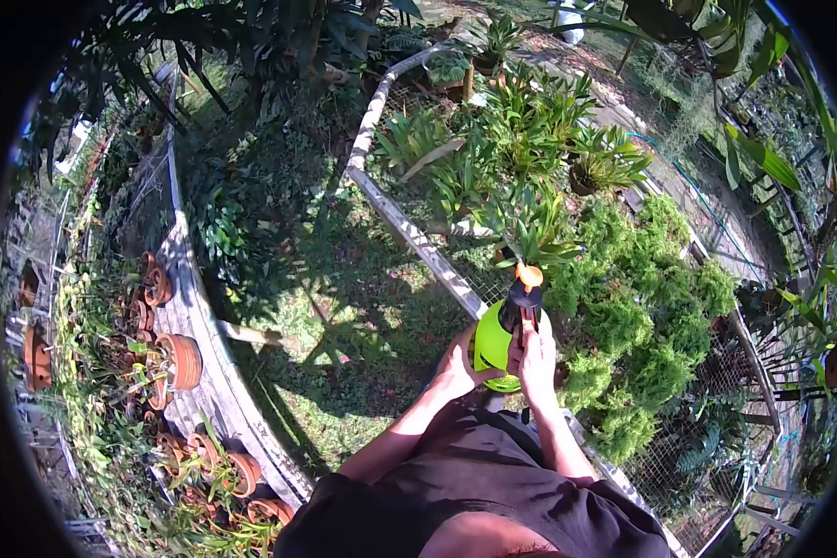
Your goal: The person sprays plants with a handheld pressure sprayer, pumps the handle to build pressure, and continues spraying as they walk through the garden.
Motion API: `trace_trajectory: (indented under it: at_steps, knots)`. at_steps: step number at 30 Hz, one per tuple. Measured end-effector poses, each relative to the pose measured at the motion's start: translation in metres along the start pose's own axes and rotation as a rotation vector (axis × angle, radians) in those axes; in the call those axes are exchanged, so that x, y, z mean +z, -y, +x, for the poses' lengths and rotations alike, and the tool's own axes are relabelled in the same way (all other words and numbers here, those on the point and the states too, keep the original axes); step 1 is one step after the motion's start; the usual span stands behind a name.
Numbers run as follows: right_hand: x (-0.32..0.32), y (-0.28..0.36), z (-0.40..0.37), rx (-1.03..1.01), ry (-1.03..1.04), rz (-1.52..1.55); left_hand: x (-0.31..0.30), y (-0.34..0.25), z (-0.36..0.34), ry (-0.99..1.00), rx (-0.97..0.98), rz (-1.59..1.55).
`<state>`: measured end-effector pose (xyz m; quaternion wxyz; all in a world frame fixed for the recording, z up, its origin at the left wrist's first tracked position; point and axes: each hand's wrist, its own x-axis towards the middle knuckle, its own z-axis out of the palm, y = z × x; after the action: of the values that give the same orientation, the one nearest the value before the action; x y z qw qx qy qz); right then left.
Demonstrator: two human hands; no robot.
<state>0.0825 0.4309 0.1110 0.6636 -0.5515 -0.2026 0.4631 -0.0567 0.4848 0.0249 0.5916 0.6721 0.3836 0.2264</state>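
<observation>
A bright yellow-green spray bottle point(493, 337) with a black head and an orange nozzle is held in front of the dark shirt, its nozzle pointing away from the body. My left hand point(458, 367) is wrapped round the bottle's left side. My right hand point(536, 358) grips the bottle near the black head, with fingers at the red trigger. Just beyond the nozzle are the long leaves of a potted plant point(541, 232).
A wooden frame with wire mesh point(409, 232) runs diagonally beside the bottle. Feathery green plants point(623, 316) grow on the right. On the left, terracotta pots point(181, 361) line a weathered plank point(216, 400). Leaves hang at the upper right.
</observation>
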Motion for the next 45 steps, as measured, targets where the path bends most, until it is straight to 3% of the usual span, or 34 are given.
trace_trajectory:
  at_steps: [3,7,10,14,16,21,22,24,25,26,27,30,32,33,37,38,40,41,44,45]
  knots:
    - [0.020,0.006,0.018,-0.101,-0.089,0.057,-0.021,0.004,0.027,0.014,0.057,-0.108]
    - [0.042,0.027,0.040,-0.080,-0.325,0.068,-0.041,-0.005,0.070,0.104,0.031,0.084]
    - [0.049,0.033,0.051,-0.167,-0.391,0.092,-0.049,-0.028,0.093,0.237,0.100,0.084]
    - [0.054,0.048,0.045,-0.170,-0.382,0.066,-0.047,-0.032,0.107,0.321,0.149,0.012]
    - [0.052,0.042,0.040,-0.292,-0.303,-0.072,-0.045,-0.029,0.107,0.305,0.154,0.048]
    - [0.038,0.008,0.025,-0.165,-0.239,-0.027,-0.041,-0.010,0.106,0.420,-0.023,-0.029]
    - [0.037,0.002,0.019,-0.153,-0.245,0.039,-0.038,-0.006,0.104,0.398,0.083,-0.034]
    - [0.036,-0.010,0.008,-0.161,-0.360,-0.117,-0.034,-0.006,0.091,0.402,-0.272,-0.542]
    - [0.036,-0.010,0.000,-0.127,-0.358,-0.138,-0.033,0.004,0.089,0.368,0.077,0.019]
    - [0.036,-0.010,-0.009,-0.092,-0.355,-0.156,-0.028,0.016,0.083,0.326,0.036,0.120]
    - [0.029,-0.028,-0.015,-0.114,-0.356,-0.188,-0.028,0.031,0.087,0.363,-0.322,-0.424]
    - [0.023,-0.049,-0.040,-0.133,-0.363,-0.141,-0.015,0.041,0.075,0.459,-0.376,-0.489]
    - [0.019,-0.048,-0.065,0.055,-0.345,0.020,-0.026,0.012,0.064,0.733,-0.160,0.011]
    - [0.014,-0.068,-0.069,-0.060,-0.341,0.071,-0.019,-0.015,0.049,0.657,-0.228,-0.136]
    - [-0.007,-0.098,-0.108,-0.085,-0.369,0.040,0.012,-0.022,0.033,0.898,-0.390,-0.144]
    - [-0.011,-0.113,-0.120,-0.163,-0.374,-0.058,0.022,-0.017,0.024,0.947,-0.314,-0.046]
    - [-0.016,-0.102,-0.158,-0.110,-0.415,-0.231,0.046,-0.022,-0.002,1.038,-0.157,0.138]
    - [-0.033,-0.131,-0.167,-0.156,-0.348,-0.141,0.056,-0.032,-0.023,1.037,-0.284,0.033]
    - [-0.048,-0.131,-0.227,-0.220,-0.435,-0.134,0.095,-0.007,-0.064,1.137,-0.152,0.141]
    - [-0.049,-0.096,-0.261,-0.014,-0.479,-0.177,0.108,-0.015,-0.083,1.159,-0.095,0.184]
